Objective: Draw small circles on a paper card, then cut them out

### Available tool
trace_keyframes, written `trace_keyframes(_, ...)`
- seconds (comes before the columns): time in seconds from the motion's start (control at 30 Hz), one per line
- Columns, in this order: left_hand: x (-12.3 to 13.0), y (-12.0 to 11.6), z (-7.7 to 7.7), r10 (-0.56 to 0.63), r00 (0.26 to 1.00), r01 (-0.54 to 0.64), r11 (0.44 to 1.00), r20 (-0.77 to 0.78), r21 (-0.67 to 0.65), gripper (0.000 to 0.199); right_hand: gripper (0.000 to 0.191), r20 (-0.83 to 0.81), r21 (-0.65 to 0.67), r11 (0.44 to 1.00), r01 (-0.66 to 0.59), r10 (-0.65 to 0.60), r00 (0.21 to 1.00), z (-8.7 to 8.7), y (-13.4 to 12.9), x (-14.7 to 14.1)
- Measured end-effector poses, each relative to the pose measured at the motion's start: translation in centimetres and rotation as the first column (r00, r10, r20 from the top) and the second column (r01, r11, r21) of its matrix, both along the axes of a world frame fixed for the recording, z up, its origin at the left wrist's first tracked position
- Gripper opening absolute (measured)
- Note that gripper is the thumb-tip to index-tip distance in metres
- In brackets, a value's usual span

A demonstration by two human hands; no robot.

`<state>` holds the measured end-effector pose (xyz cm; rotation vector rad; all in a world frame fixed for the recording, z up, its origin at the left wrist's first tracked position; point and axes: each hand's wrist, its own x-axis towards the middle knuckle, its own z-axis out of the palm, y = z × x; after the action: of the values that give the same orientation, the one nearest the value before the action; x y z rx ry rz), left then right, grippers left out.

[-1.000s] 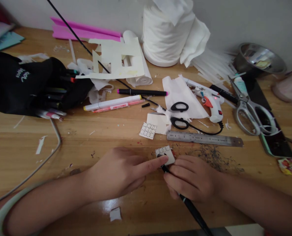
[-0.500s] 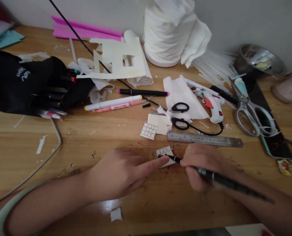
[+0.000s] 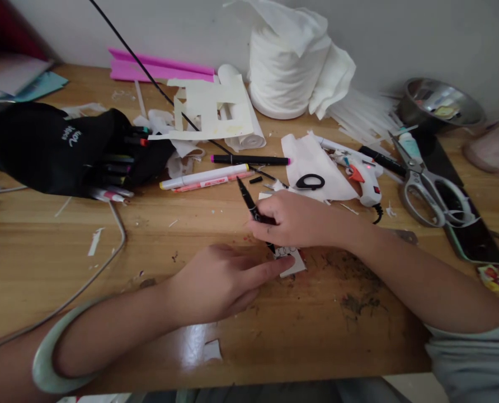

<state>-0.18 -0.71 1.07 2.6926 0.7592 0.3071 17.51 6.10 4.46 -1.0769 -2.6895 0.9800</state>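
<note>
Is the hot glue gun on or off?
Apparently on: a small red light glows on the white body of the hot glue gun. How hot it is, I cannot tell.

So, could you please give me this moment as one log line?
left hand: index finger on card | right hand: holds black pen, tip by card's edge | beyond hands: glue gun, white roll

Craft wkspc, glue gun [image 3: 367,182], lg scissors [image 3: 414,178]
</note>
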Motion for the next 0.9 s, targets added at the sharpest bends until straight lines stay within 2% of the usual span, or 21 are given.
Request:
trace_keyframes(0.1,0.02,0.14,-0.26,-0.072,0.997,0.072,0.997,-0.011,-0.018,0.043,0.027,0.037,-0.014,0.998,-0.058,0.058,0.998,0.09,0.04,-0.66)
trace_keyframes(0.47,-0.05,0.16,-0.63,-0.084,0.997,0.084,0.996,-0.003,0.029,0.048,0.025,0.086,-0.103,0.989,-0.106,0.115,0.99,-0.38,-0.14,-1.12)
trace_keyframes(0.9,0.01,0.08,-0.45,-0.091,0.996,0.092,0.991,-0.015,0.093,0.045,0.026,0.102,0.002,0.979,-0.202,0.2,0.974,-0.81,-0.24,-1.15)
